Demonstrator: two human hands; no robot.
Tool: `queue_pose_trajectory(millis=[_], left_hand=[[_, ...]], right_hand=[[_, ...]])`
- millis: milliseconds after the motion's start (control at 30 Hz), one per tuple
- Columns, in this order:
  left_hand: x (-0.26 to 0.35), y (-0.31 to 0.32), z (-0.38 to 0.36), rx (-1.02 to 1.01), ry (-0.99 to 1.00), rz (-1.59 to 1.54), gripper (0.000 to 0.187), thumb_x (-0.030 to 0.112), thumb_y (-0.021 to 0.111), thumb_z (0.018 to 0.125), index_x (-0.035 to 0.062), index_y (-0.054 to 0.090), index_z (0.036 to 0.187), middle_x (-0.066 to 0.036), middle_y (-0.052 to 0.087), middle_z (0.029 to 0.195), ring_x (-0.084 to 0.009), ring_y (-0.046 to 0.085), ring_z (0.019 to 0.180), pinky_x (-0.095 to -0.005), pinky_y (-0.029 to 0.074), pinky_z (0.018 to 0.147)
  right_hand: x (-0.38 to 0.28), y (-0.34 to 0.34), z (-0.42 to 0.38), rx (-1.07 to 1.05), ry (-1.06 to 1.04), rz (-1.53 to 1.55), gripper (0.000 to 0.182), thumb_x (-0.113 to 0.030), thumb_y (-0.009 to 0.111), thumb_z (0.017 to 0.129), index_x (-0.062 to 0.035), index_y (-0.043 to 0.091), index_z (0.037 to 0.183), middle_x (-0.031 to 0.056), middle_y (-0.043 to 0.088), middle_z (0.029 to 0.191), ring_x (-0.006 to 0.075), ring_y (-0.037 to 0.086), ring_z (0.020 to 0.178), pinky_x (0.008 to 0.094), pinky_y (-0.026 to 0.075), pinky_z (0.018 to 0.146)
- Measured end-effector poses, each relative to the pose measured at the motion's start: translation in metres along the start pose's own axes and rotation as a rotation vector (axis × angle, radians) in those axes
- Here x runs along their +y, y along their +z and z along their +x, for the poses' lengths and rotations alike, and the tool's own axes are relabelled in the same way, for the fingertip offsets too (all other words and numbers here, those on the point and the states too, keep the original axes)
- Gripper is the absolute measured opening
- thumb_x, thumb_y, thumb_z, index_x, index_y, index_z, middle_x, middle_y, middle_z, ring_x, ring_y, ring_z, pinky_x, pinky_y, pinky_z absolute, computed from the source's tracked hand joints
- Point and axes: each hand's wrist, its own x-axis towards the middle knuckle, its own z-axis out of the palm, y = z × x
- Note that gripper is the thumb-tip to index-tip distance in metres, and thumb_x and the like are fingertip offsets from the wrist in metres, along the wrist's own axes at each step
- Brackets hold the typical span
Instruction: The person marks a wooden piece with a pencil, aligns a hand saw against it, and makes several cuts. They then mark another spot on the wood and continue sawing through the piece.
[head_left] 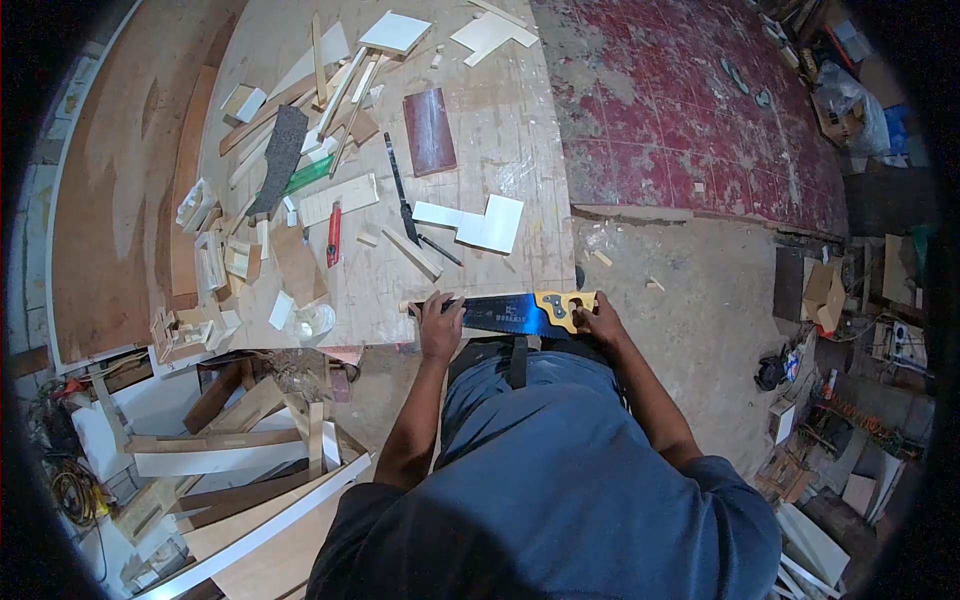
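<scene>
Shirt: blue.
Right hand: clasping saw.
Left hand: at its tip, grip unclear.
Saw: likely being positioned; stroke needs steadiness.

Scuffed red floor tiles adjoin a bare grey floor.

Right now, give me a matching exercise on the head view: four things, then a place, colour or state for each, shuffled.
1. handsaw
2. utility knife
3. left hand
4. right hand

A. on the yellow handle
B. spanning from hand to hand
C. red, lying on the worktable
D. at the blade end away from the handle

Pairs: 1-B, 2-C, 3-D, 4-A
</scene>
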Motion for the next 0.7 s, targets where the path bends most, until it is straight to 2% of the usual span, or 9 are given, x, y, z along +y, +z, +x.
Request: queue_pose_trajectory(millis=[133,200,233,300,433,500,533,600,700], left_hand=[[0.001,0.002,0.003,-0.01,-0.011,0.007,0.023,0.021,0.07,0.086,0.0184,0.075,0.109,-0.003,0.063,0.12,-0.0276,0.051,0.126,-0.0692,0.009,0.114],[0.002,0.003,0.004,0.003,-0.033,-0.012,0.022,0.023,0.072,0.085,0.0171,0.075,0.105,-0.002,0.065,0.117,-0.0279,0.052,0.125,-0.0681,0.008,0.114],[0.003,0.003,0.005,0.003,-0.033,-0.013,0.022,0.023,0.072,0.085,0.0171,0.075,0.105,-0.002,0.065,0.117,-0.0279,0.052,0.125,-0.0681,0.008,0.114],[0.002,0.004,0.006,0.034,-0.048,-0.062,0.021,0.022,0.074,0.083,0.0155,0.075,0.103,-0.002,0.067,0.113,-0.0285,0.053,0.124,-0.0646,0.009,0.116],[0.005,0.005,0.009,0.046,-0.075,-0.088,0.02,0.021,0.075,0.081,0.0145,0.075,0.1,-0.002,0.068,0.11,-0.0294,0.054,0.123,-0.0619,0.011,0.116],[0.006,0.007,0.008,0.08,-0.073,-0.087,0.019,0.018,0.077,0.079,0.0128,0.075,0.098,-0.004,0.068,0.108,-0.0303,0.055,0.12,-0.0558,0.019,0.116],[0.006,0.007,0.009,0.08,-0.073,-0.087,0.019,0.018,0.077,0.079,0.0128,0.075,0.098,-0.004,0.068,0.108,-0.0303,0.055,0.12,-0.0558,0.019,0.116],[0.002,0.01,0.012,0.098,-0.117,-0.276,0.02,0.016,0.078,0.076,0.0115,0.074,0.096,-0.006,0.068,0.108,-0.0313,0.056,0.117,-0.0495,0.028,0.113],[0.007,0.005,0.014,0.096,-0.118,-0.186,0.022,0.013,0.079,0.074,0.0106,0.074,0.095,-0.008,0.068,0.105,-0.0317,0.057,0.111,-0.0444,0.035,0.108]], right_hand=[[-0.008,0.0,-0.006,0.0,0.032,0.022,0.032,-0.015,0.063,0.092,-0.0007,0.043,0.112,0.0165,0.067,0.102,0.0231,0.068,0.092,0.0356,0.054,0.081],[-0.01,0.002,-0.008,0.013,-0.007,0.14,0.022,-0.001,0.056,0.094,-0.0026,0.042,0.112,0.0092,0.059,0.091,0.0151,0.059,0.074,0.0281,0.05,0.058],[-0.011,0.002,-0.008,0.013,-0.006,0.139,0.022,-0.001,0.056,0.094,-0.0026,0.042,0.112,0.0092,0.059,0.091,0.0151,0.059,0.074,0.0281,0.05,0.058],[-0.004,0.0,-0.004,0.008,0.031,0.072,0.033,-0.016,0.065,0.091,-0.0002,0.045,0.114,0.0162,0.067,0.103,0.0226,0.067,0.094,0.0353,0.053,0.083],[0.004,0.001,0.001,0.01,0.034,0.051,0.033,-0.015,0.065,0.091,0.0002,0.047,0.115,0.0165,0.067,0.105,0.0227,0.067,0.095,0.0352,0.053,0.084],[0.002,0.0,-0.002,0.0,0.051,0.076,0.035,-0.016,0.065,0.091,0.0004,0.046,0.115,0.0177,0.067,0.106,0.0246,0.067,0.098,0.0359,0.052,0.086],[0.0,0.0,-0.002,0.0,0.051,0.075,0.035,-0.016,0.065,0.091,0.0004,0.046,0.115,0.0177,0.067,0.106,0.0246,0.067,0.098,0.0359,0.052,0.086],[0.009,0.003,0.004,0.042,-0.008,0.008,0.036,-0.017,0.066,0.091,0.0004,0.046,0.114,0.0188,0.067,0.107,0.0268,0.067,0.099,0.0369,0.052,0.086],[0.007,0.001,0.002,0.028,0.002,0.007,0.036,-0.018,0.066,0.091,0.0005,0.046,0.113,0.0197,0.067,0.106,0.0283,0.067,0.099,0.0376,0.052,0.085]])
